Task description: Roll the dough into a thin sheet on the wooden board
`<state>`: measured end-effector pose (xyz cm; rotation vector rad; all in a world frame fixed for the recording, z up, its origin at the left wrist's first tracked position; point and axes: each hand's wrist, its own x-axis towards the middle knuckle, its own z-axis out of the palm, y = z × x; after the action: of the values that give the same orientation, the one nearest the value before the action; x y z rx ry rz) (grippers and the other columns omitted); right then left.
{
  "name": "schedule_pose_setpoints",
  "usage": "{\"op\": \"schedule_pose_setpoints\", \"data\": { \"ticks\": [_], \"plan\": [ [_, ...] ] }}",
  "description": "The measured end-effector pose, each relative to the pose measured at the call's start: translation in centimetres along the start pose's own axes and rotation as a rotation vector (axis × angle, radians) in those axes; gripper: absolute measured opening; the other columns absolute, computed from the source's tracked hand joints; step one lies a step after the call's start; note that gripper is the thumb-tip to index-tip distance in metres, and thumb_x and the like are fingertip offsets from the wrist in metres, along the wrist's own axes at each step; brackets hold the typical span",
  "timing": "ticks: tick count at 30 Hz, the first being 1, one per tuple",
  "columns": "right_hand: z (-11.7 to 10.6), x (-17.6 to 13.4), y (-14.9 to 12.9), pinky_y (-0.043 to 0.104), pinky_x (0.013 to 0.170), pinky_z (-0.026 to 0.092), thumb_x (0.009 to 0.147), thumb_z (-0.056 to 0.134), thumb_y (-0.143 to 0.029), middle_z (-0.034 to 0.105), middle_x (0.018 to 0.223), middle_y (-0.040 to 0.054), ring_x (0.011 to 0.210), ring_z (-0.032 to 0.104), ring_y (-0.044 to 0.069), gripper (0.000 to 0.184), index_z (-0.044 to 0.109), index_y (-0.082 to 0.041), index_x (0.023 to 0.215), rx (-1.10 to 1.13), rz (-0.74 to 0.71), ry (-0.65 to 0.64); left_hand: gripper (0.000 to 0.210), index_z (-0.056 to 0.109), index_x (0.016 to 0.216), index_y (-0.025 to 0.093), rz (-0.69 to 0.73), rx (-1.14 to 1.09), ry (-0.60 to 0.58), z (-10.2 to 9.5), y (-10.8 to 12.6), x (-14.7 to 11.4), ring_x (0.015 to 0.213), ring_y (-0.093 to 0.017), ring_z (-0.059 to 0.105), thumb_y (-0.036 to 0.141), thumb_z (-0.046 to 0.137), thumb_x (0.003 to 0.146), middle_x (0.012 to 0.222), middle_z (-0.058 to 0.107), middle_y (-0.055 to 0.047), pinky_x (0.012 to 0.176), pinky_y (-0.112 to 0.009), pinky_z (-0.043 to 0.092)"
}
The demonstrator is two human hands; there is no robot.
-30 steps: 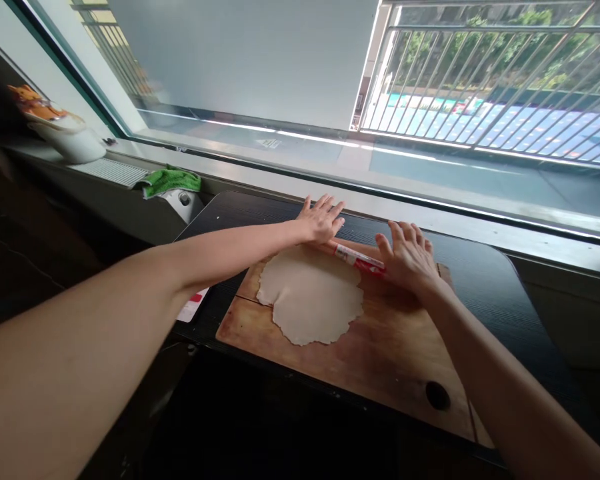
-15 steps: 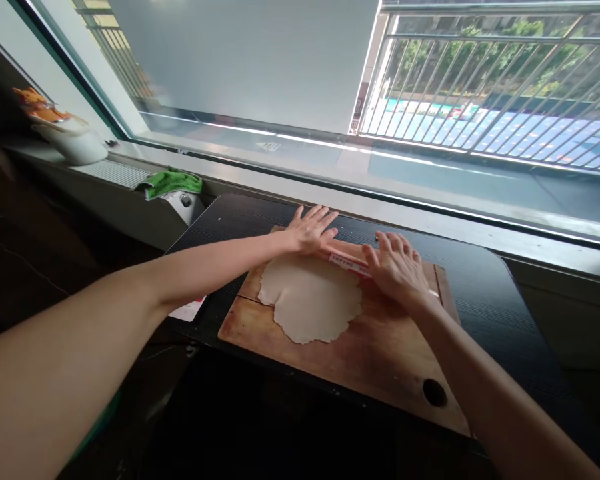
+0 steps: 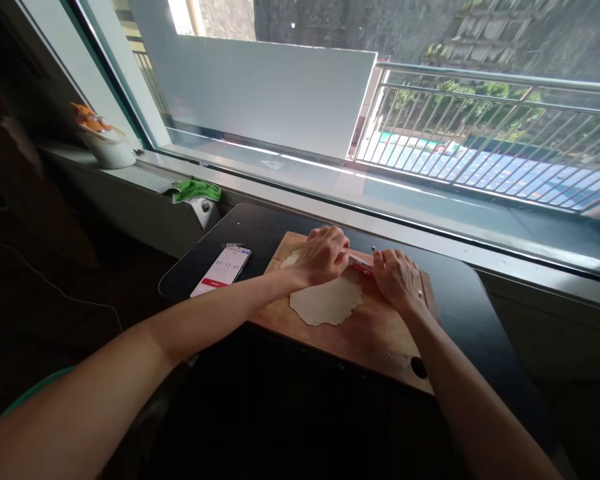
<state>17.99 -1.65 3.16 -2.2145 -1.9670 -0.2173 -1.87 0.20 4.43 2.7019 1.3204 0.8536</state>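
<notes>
A thin, ragged-edged sheet of dough (image 3: 327, 303) lies on the wooden cutting board (image 3: 375, 340). Across its far side runs a rolling pin with a red and white label (image 3: 361, 265), seen only in the gap between my hands. My left hand (image 3: 326, 252) curls over the pin's left part, above the dough's far edge, and its forearm hides part of the sheet. Around the right part of the pin bend the fingers of my right hand (image 3: 396, 275), beyond the dough's right edge. Both ends of the pin are mostly covered.
Left of the board, a phone (image 3: 225, 267) with a running timer lies on the black table (image 3: 460, 300). A green cloth (image 3: 197, 190) and a white pot (image 3: 113, 150) rest on the ledge by the window. The board has a dark round hole (image 3: 419, 367) near its front right corner.
My fingers were stretched flat over the rolling pin and are now curled around it. The view has shifted, and more of the phone shows beside my left arm.
</notes>
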Motion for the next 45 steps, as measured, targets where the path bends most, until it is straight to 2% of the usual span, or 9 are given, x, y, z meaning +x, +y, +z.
{"op": "schedule_pose_setpoints", "data": {
  "ticks": [4,8,15,21,24,28,31,36,45],
  "plan": [
    [0.0,-3.2,0.2,0.035,0.094,0.043,0.105,0.028,-0.039,0.073,0.114,0.0171,0.108,0.065,0.027,0.051,0.072,-0.013,0.108,-0.038,-0.061,-0.055,0.011,0.070,0.090,0.018,0.260,-0.065,-0.320,-2.3,0.7,-5.8,0.086,-0.020,0.065,0.027,0.064,0.087,0.092,0.069,-0.005,0.082,-0.030,0.049],
    [-0.8,-3.7,1.0,0.037,0.089,0.047,0.105,0.022,-0.047,0.076,0.104,0.0171,0.097,0.071,0.027,0.061,0.072,-0.014,0.117,0.001,0.103,-0.157,0.021,0.072,0.084,0.017,0.398,0.074,-0.517,-2.8,0.6,-7.1,0.087,-0.022,0.066,0.037,0.077,0.077,0.099,0.071,-0.006,0.075,-0.030,0.049],
    [-2.1,-5.4,3.9,0.042,0.097,0.048,0.104,0.018,-0.050,0.065,0.132,0.0214,0.115,0.067,0.032,0.067,0.071,-0.016,0.126,0.123,0.281,-0.222,0.013,0.074,0.090,0.012,0.349,0.287,-0.481,-2.2,3.3,-7.4,0.092,-0.029,0.068,0.020,0.071,0.080,0.096,0.072,-0.014,0.084,-0.039,0.050],
    [-3.0,-6.7,4.6,0.041,0.091,0.049,0.104,0.017,-0.049,0.072,0.119,0.0180,0.108,0.070,0.031,0.065,0.073,-0.020,0.122,0.108,0.264,-0.249,0.025,0.072,0.097,0.015,-0.071,-0.027,-0.452,-1.0,7.4,-5.8,0.086,-0.025,0.070,0.037,0.060,0.093,0.096,0.075,-0.009,0.072,-0.032,0.051],
    [-3.1,-7.4,4.3,0.039,0.091,0.049,0.104,0.023,-0.046,0.074,0.115,0.0180,0.107,0.070,0.031,0.060,0.074,-0.018,0.115,0.052,0.231,-0.247,0.025,0.073,0.092,0.017,-0.096,-0.170,-0.410,-1.5,6.3,-5.6,0.085,-0.021,0.070,0.036,0.058,0.094,0.093,0.076,-0.006,0.071,-0.028,0.050],
    [-2.8,-8.0,3.8,0.039,0.090,0.049,0.104,0.024,-0.040,0.074,0.115,0.0175,0.111,0.069,0.030,0.057,0.075,-0.016,0.111,0.013,0.209,-0.228,0.018,0.075,0.087,0.017,-0.200,-0.110,-0.339,-2.8,1.6,-7.6,0.083,-0.021,0.069,0.023,0.059,0.089,0.090,0.075,-0.006,0.074,-0.028,0.050],
    [-2.6,-8.1,3.7,0.038,0.088,0.050,0.104,0.024,-0.039,0.074,0.115,0.0170,0.110,0.069,0.030,0.056,0.075,-0.017,0.110,-0.003,0.218,-0.216,0.017,0.076,0.093,0.018,-0.007,-0.125,-0.391,-3.5,-0.8,-9.9,0.089,-0.020,0.068,0.020,0.060,0.089,0.097,0.073,-0.006,0.082,-0.028,0.050],
    [-2.4,-8.0,3.5,0.035,0.087,0.049,0.104,0.023,-0.037,0.075,0.116,0.0153,0.110,0.069,0.028,0.057,0.075,-0.016,0.109,-0.025,0.218,-0.194,0.025,0.071,0.116,0.020,0.346,0.043,-0.401,-3.7,-1.0,-12.3,0.102,-0.025,0.062,0.022,0.054,0.097,0.108,0.068,-0.010,0.094,-0.037,0.047],
    [-2.4,-8.4,3.3,0.034,0.086,0.048,0.104,0.024,-0.037,0.075,0.114,0.0145,0.108,0.069,0.027,0.056,0.076,-0.017,0.109,-0.045,0.224,-0.178,0.026,0.067,0.117,0.018,0.398,0.138,-0.376,-3.4,-1.2,-12.0,0.101,-0.025,0.063,0.025,0.061,0.093,0.109,0.069,-0.010,0.096,-0.038,0.044]
  ]
}}
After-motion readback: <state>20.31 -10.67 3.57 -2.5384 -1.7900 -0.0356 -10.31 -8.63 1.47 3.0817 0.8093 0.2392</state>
